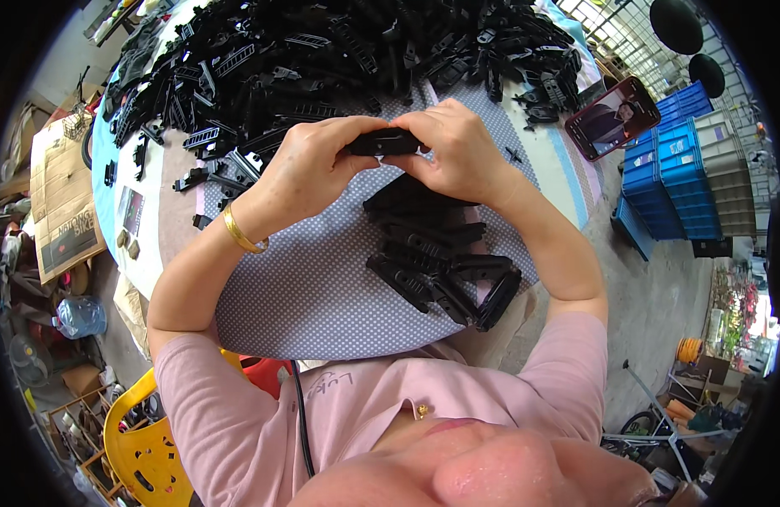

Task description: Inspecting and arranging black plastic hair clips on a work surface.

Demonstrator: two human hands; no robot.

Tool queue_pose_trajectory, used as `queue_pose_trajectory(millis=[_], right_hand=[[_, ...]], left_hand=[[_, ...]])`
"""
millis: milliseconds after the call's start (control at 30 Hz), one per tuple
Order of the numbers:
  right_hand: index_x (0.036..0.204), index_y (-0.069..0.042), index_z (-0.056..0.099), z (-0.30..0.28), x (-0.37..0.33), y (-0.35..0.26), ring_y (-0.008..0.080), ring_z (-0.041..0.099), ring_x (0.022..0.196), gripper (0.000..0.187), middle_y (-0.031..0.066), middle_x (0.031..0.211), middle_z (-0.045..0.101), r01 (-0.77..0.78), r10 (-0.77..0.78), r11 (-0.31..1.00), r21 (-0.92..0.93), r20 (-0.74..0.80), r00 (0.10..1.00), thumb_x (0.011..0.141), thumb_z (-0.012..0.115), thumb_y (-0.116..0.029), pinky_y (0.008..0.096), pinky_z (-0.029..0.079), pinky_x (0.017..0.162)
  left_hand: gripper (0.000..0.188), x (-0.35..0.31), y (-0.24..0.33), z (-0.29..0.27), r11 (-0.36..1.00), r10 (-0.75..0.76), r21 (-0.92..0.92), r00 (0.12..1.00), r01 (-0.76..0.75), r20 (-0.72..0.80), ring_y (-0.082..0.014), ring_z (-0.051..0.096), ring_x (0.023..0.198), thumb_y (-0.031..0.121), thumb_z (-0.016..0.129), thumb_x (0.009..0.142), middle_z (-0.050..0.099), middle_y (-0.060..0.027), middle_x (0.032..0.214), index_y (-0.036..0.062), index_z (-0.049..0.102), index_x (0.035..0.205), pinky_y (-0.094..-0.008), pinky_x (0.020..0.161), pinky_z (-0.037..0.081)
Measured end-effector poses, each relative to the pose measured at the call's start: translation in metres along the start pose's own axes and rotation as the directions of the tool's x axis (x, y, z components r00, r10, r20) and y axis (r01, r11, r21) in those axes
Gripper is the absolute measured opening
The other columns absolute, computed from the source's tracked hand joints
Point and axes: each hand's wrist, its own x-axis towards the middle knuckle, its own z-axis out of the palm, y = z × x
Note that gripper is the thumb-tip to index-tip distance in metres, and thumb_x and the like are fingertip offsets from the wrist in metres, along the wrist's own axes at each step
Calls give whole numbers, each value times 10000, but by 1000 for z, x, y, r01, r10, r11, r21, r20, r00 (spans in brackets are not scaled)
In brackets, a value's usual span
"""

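Note:
Between both hands, above the table's middle, is a black plastic part (384,142), elongated and dark. My left hand (318,160) grips its left end, with thumb below and fingers on top. At the other end, my right hand (454,150) pinches it in the same way. The fingers hide much of its shape. Just below the hands, nearer me, lies a small pile of black plastic pieces (445,262), long and slotted. A far larger heap of loose black plastic parts (339,51) covers the back of the table.
The round table (288,313) wears a grey dotted cloth. A phone (612,118) showing a person on its screen stands at the right edge. Blue crates (677,177) are stacked beyond it. Cardboard (64,194) leans at left, and a yellow chair (149,439) sits lower left.

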Motion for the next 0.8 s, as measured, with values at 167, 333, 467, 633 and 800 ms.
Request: queue_pose_trajectory(millis=[167,333,467,633,800], right_hand=[[951,-37,633,-4,2,2,225,623,703,320,94,811,660,5,-5,1000,-6,38,999,689,754,-174,309,448,680],[1049,-49,645,-26,8,38,118,606,871,340,37,968,659,-397,362,775,492,170,917,786,697,-259,256,474,756],[1067,-68,643,-29,-11,92,216,628,880,426,100,980,641,-550,481,719,-424,-267,835,803,649,-403,319,496,756],[1108,-79,607,-21,-13,103,279,629,905,440,112,1005,637,-629,695,517,-580,-144,704,797,632,-389,380,506,780],[1121,-92,606,-30,-9,83,272,639,847,407,104,953,656,-628,657,583,-515,-156,738,768,630,-294,372,507,764]], left_hand=[[401,1,0,-3,994,-85,-57,994,88,65,-158,609,659,11,694,720,662,-132,902,16,600,1110,-248,618,494],[436,-7,-3,13,986,-50,-143,977,81,207,-260,631,805,74,687,750,644,-160,973,9,566,1164,-324,727,515],[401,-7,5,11,990,67,-143,933,-17,354,-290,543,994,136,688,766,608,-137,1059,13,587,1134,-381,864,451],[337,-4,-8,10,894,172,424,985,-144,-27,-262,497,1013,135,688,742,587,-100,1057,34,611,1054,-370,863,422],[397,-6,-31,12,704,37,710,999,-8,-26,-245,424,1107,155,666,723,517,-98,1152,99,602,1112,-363,901,363]])
